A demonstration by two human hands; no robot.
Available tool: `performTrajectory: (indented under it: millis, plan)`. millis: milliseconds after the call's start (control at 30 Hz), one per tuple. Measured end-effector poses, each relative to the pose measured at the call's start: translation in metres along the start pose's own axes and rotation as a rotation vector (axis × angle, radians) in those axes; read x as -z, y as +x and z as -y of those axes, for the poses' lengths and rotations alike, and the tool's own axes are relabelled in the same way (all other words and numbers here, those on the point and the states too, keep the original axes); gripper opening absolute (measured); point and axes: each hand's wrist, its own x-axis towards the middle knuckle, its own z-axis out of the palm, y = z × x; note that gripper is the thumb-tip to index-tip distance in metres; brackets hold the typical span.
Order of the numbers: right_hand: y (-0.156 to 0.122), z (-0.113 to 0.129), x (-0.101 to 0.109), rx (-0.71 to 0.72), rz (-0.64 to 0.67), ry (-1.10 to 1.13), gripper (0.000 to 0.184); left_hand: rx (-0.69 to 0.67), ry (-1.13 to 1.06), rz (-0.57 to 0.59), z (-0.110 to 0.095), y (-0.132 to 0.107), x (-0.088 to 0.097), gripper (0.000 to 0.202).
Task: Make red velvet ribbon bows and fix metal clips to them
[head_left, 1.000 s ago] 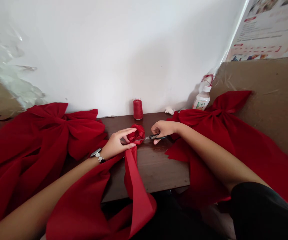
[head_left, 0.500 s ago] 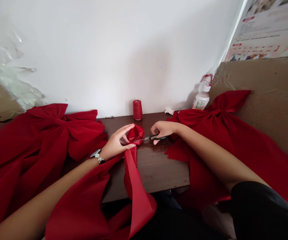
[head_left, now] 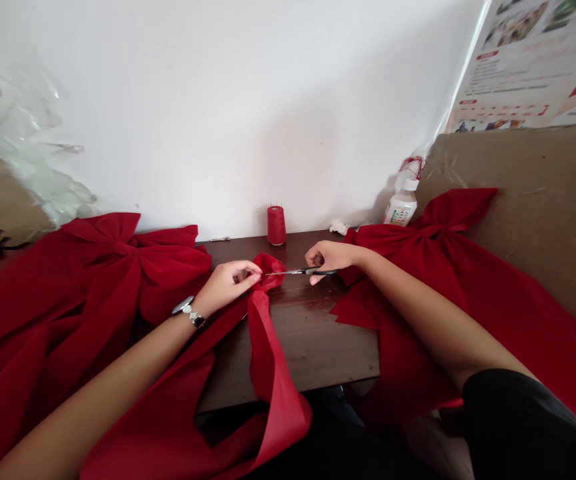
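A gathered loop of red ribbon (head_left: pixel 274 268) rests near the middle of the table, its long tail hanging over the front edge. My left hand (head_left: pixel 231 283), wearing a watch and bracelet, pinches at the loop's left side; whether a thread is also between the fingertips is too small to see. From the right, my right hand (head_left: pixel 329 259) grips small dark-handled scissors (head_left: pixel 308 271). Their thin metal blades point left across the loop, close to my left fingertips. Behind the loop stands a cone of red thread (head_left: pixel 277 227) with needles or pins sticking up from its top.
Large red bows (head_left: pixel 123 250) lie at the left; another red bow (head_left: pixel 438 233) drapes over the right side. A white bottle (head_left: pixel 401 203) and a crumpled white scrap (head_left: pixel 339 227) are at the back right. A small metal clip (head_left: pixel 221 239) lies by the wall.
My left fingers have gone from spread around the ribbon loop to a pinch at its left side. The scissors have shifted slightly left, and the view has tilted a little.
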Motion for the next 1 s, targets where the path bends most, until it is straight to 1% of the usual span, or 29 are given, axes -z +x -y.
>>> performTrajectory:
  millis: [67, 133, 333, 467, 533, 667, 833, 1000]
  plan:
    - [0.0, -0.001, 0.001, -0.001, -0.007, 0.02, 0.048, -0.039, 0.082, 0.011, -0.004, 0.0, -0.003, 0.029]
    - [-0.001, -0.003, 0.001, 0.001, -0.009, 0.034, 0.047, -0.046, 0.095, 0.019, -0.007, 0.0, -0.005, 0.028]
    - [0.0, -0.003, -0.001, 0.005, -0.017, 0.061, 0.047, 0.087, 0.067, 0.05, -0.007, 0.005, -0.008, 0.032]
    - [0.001, -0.002, -0.001, 0.026, -0.044, 0.085, 0.046, 0.106, 0.062, 0.113, -0.004, 0.009, -0.009, 0.03]
    - [0.0, -0.001, -0.001, 0.037, -0.055, 0.097, 0.047, 0.122, 0.051, 0.126, -0.003, 0.01, -0.01, 0.028]
    - [0.0, 0.001, -0.001, 0.039, -0.054, 0.115, 0.048, 0.147, 0.03, 0.111, 0.0, 0.01, -0.014, 0.025]
    - [0.0, 0.003, -0.001, 0.043, -0.049, 0.121, 0.049, 0.084, 0.039, 0.032, 0.001, 0.009, -0.016, 0.027]
    - [-0.001, 0.003, 0.0, 0.038, -0.057, 0.116, 0.049, 0.071, 0.046, 0.071, -0.001, 0.008, -0.016, 0.03]
